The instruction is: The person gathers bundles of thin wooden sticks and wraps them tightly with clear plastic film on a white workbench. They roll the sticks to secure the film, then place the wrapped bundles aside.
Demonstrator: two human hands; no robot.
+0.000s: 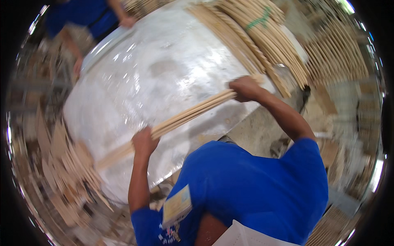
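Note:
A bundle of several long, thin wooden sticks (193,113) lies slantwise across my front, above the near side of a shiny whitish table (135,82). My left hand (145,141) is closed round it toward its left end, which runs on past the fist and looks blurred. Farther right, my right hand (245,88) grips the same bundle close to its right end, where short stick tips show past the fingers. Both fists hide the wood inside them.
At the far right of the table lie more long wooden strips (262,37), some tied with a green band (259,19). Stacked wood (338,53) stands beyond. Loose wood pieces (67,164) pile up at left. Across the table, a person in blue (82,18) has hands at its edge.

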